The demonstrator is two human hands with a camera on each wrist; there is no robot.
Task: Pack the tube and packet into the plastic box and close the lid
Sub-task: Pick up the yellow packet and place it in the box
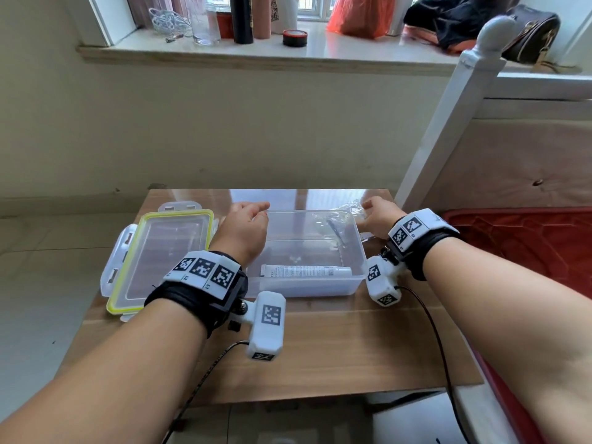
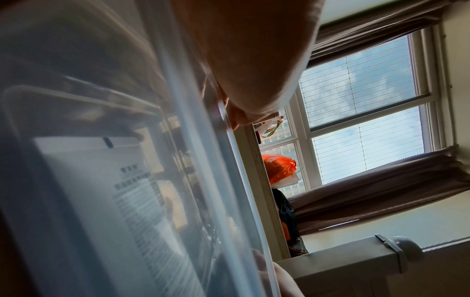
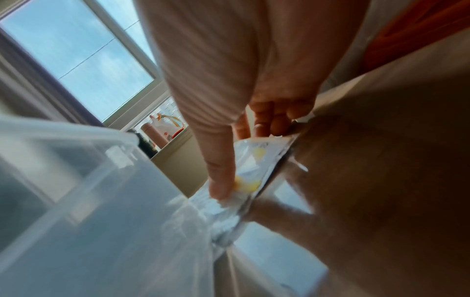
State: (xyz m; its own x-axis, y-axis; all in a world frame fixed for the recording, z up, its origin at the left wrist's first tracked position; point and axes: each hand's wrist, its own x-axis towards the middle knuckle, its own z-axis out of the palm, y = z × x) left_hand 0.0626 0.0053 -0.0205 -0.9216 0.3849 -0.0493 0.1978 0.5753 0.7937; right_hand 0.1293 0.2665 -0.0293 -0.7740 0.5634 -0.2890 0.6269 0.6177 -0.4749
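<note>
Translucent plastic box [image 1: 358, 251], rectangular, open, is set on the glossy wood-grain tabletop [image 1: 320, 347]. White tube [image 1: 306, 270], printed, is laid flat inside along the near wall. Clear crinkled packet [image 3: 250, 170], with yellow contents, is pinched by the right hand [image 1: 379, 216] just beside the box's far right corner, thumb pressed on top. Left hand [image 1: 243, 232] is held over the box's left rim, fingers loosely curled, its grip released. Lid [image 1: 166, 254], yellow-gasketed with latch tabs, is laid left of the box.

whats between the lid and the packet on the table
The open plastic box, with the tube inside and the left hand at its left wall; the head view shows it.
</note>
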